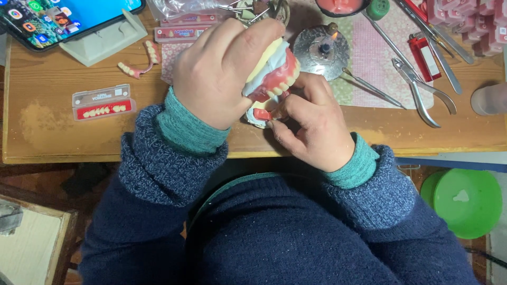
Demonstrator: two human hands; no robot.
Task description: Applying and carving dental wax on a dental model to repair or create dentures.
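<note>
Pink-wax denture model sits clasped in left hand's grip; right hand pinches its lower edge.

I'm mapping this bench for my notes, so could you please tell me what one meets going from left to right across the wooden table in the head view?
Phone → tooth card box → loose denture strip → left hand → denture model → right hand → pliers → red lighter → green bowl, off the table.

Phone on stand, tooth card, pliers, red lighter — green bowl below
</note>
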